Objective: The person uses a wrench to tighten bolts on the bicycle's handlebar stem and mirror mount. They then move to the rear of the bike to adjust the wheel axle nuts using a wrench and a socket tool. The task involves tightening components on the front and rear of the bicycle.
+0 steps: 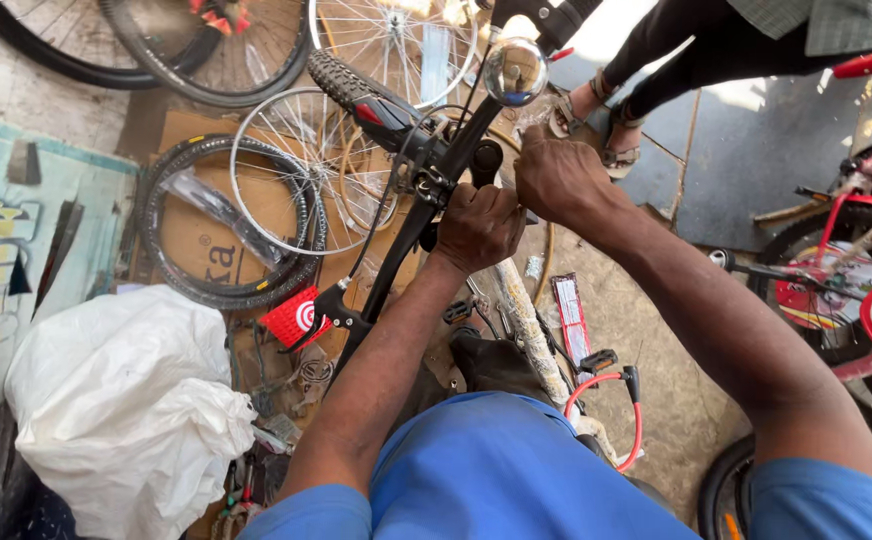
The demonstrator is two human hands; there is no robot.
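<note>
Hard daylight comes from the far right, washing the far floor [756,140] nearly white and flaring off the round chrome bell [514,70]. The near left, around the white sack [126,400], lies in softer shade. Focus is crisp centrally; edges bow with wide-angle distortion.

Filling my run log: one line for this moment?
left hand: grips handlebar | right hand: closed at stem | bell: mounted

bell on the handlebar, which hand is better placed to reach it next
Probably the right hand: it sits just below the shiny bell, with little between them. The left hand is lower, closed around the black handlebar near the stem, so it would have to let go first.
</note>
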